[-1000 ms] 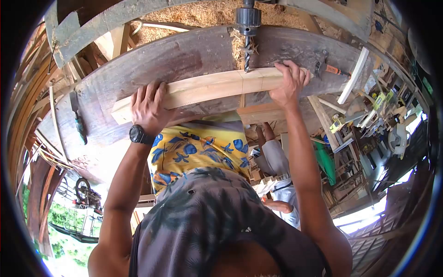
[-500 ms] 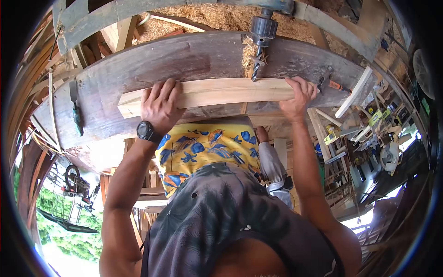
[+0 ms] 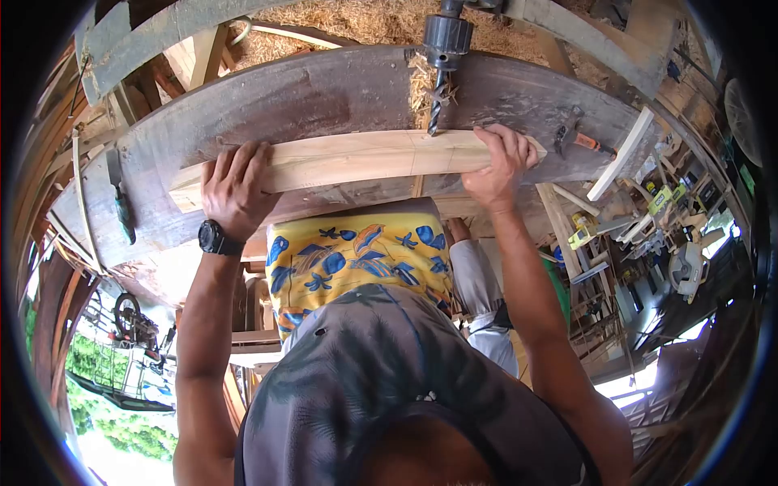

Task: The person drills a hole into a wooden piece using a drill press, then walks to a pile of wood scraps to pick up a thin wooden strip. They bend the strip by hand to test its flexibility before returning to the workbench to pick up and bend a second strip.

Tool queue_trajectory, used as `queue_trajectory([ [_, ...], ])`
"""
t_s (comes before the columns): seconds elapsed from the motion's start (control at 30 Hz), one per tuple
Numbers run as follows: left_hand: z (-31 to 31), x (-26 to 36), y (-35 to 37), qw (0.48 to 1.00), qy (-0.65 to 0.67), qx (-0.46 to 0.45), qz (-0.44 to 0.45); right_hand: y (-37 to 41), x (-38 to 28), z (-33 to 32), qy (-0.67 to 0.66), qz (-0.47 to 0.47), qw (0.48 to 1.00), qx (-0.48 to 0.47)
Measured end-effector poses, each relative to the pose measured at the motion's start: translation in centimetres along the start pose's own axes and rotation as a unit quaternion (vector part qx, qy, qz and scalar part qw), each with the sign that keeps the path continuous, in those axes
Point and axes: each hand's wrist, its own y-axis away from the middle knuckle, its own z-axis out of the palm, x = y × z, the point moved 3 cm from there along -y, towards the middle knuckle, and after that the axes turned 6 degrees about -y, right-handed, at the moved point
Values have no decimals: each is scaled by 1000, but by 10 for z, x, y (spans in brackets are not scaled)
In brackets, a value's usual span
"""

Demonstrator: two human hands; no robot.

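Observation:
A long pale wooden bar (image 3: 348, 160) lies across the dark workbench (image 3: 324, 97) in front of me. My left hand (image 3: 236, 186) is wrapped over the bar near its left end, a black watch on the wrist. Near the right end, my right hand (image 3: 500, 166) grips it with the thumb on the near side and fingers over the top. Between my hands, a twist drill bit (image 3: 436, 104) in a black drill chuck (image 3: 447, 40) points toward me, its tip right at the bar's far edge. Wood shavings (image 3: 421, 85) lie beside the bit.
A green-handled chisel (image 3: 121, 198) rests on the bench at left. At right lie a hammer (image 3: 582, 138) with an orange-marked handle and a pale wood strip (image 3: 620, 154). Power tools, including a circular saw (image 3: 689, 267), stand farther right. Sawdust (image 3: 348, 24) covers the ground behind the bench.
Both hands and the wooden bar have shifted left, slightly more than the bench and drill, which also sit farther left in view. Both hands keep their grip.

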Motion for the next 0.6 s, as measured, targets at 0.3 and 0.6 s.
queue_trajectory([
  [0.3, 3, 14, -2, 1000, -4, 23, -11, 3, 6, -4, 1, -8, 1000, 6],
  [0.6, 6, 3, 3, 1000, 26, 7, -7, 2, 5, 1, 13, -12, 1000, 6],
])
